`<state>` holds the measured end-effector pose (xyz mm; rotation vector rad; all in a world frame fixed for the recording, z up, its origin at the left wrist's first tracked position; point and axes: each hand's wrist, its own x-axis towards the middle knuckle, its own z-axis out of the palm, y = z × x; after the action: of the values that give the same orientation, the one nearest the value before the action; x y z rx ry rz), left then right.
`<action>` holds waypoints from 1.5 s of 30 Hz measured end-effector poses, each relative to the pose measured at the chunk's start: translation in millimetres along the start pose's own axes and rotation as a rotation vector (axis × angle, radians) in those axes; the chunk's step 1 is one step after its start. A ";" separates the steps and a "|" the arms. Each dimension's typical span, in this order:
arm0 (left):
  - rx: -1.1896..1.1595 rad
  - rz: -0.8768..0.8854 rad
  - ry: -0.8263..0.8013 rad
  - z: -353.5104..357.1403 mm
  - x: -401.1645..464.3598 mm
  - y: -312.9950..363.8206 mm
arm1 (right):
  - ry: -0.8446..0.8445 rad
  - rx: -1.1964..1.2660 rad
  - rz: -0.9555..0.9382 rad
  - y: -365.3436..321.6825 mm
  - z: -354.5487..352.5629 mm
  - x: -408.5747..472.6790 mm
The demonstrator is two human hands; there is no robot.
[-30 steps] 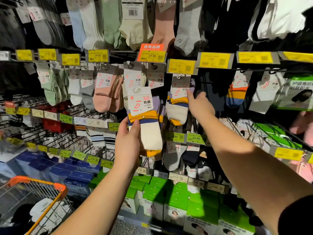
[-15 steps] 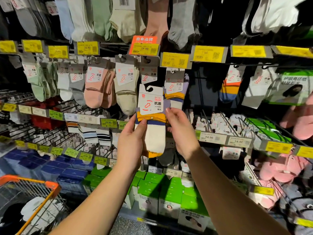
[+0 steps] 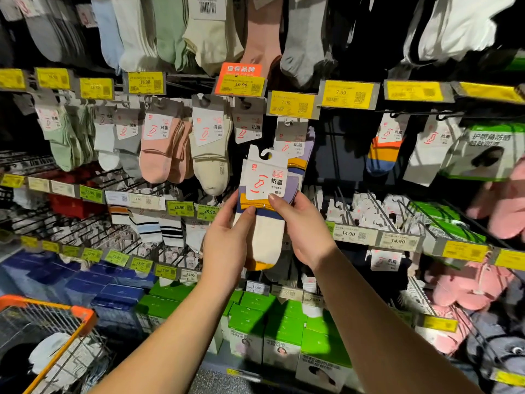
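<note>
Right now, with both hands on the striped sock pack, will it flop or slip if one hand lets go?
Probably floppy: the striped sock pack is soft knit below its card label, so the toe end would likely droop. Likely light; the left hand and right hand hold it with thumbs and fingertips. Slipping seems unlikely on knit fabric.

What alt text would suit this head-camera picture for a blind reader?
A left hand and a right hand hold up a carded pair of cream socks with orange and navy bands before a shop wall of hanging socks and yellow price tags. An orange-rimmed wire trolley stands lower left, green boxes below.
</note>
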<state>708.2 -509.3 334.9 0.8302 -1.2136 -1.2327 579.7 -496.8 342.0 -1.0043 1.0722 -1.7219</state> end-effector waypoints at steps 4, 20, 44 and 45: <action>-0.013 0.010 0.047 -5.7 8.5 0.2 | -0.026 0.123 0.053 -6.2 -7.9 4.3; -0.051 -0.011 0.189 -25.5 26.1 6.0 | 0.238 -0.528 -0.086 -50.7 -30.8 81.9; -0.108 -0.015 0.126 -28.2 24.3 16.1 | 0.315 -0.580 -0.034 -39.6 -25.9 102.8; -0.108 -0.011 0.123 -28.4 23.3 17.0 | 0.320 -0.569 -0.028 -38.5 -26.3 102.5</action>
<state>737.6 -532.6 350.3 0.8212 -1.0360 -1.2277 514.0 -575.1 389.1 -1.1015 1.8314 -1.6683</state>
